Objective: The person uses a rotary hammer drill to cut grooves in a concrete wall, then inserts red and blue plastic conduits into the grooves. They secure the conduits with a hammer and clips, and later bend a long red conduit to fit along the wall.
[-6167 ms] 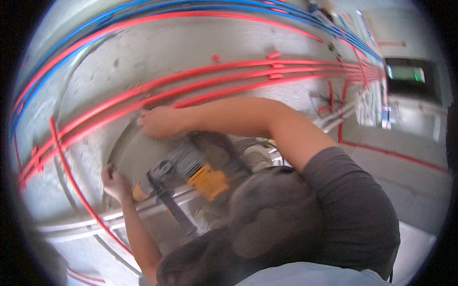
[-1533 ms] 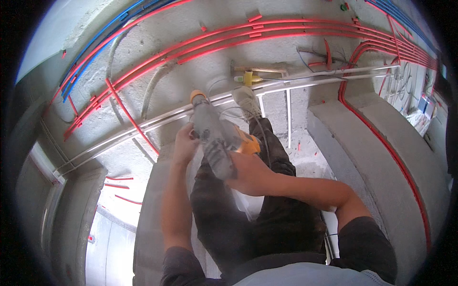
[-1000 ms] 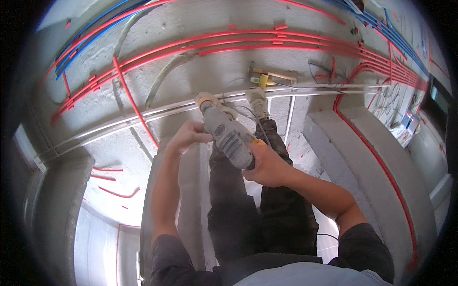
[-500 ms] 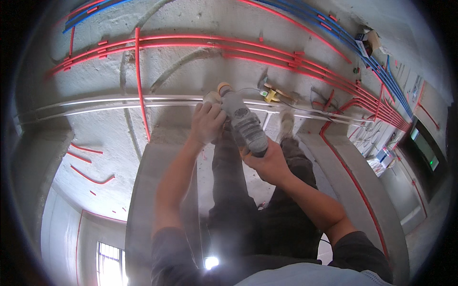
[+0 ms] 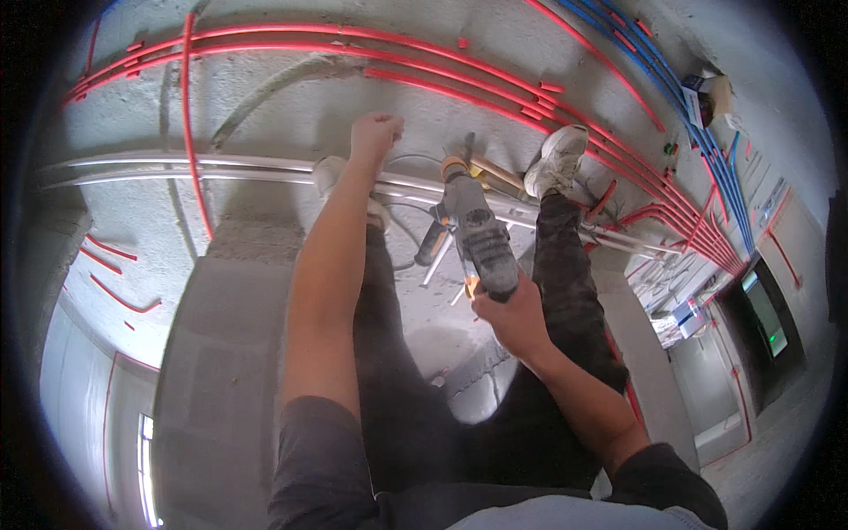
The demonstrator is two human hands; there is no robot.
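Note:
My right hand (image 5: pixel 512 314) is wrapped round the rear grip of a dusty grey and orange rotary hammer drill (image 5: pixel 481 234), whose front end points away from me. Its dark side handle (image 5: pixel 431 243) sticks out to the left with no hand on it. My left hand (image 5: pixel 375 140) is stretched ahead, left of the drill and apart from it, above the concrete. The fingers are curled in; what they hold, if anything, is hidden. Just beyond the drill's front lies a yellowish-handled tool (image 5: pixel 499 172) with a dark end, partly covered.
Red pipes (image 5: pixel 406 53) run across the concrete ahead, with blue pipes (image 5: pixel 698 115) at the right. White pipes (image 5: pixel 256 168) pass under my feet. My shoes (image 5: pixel 558 159) stand either side of the drill. A grey block wall (image 5: pixel 221 380) rises at the left; an open box (image 5: pixel 698 97) lies far right.
My left hand has come off the drill's side handle and reached forward. The drill, in my right hand, has shifted right and slightly nearer. My feet have moved farther apart.

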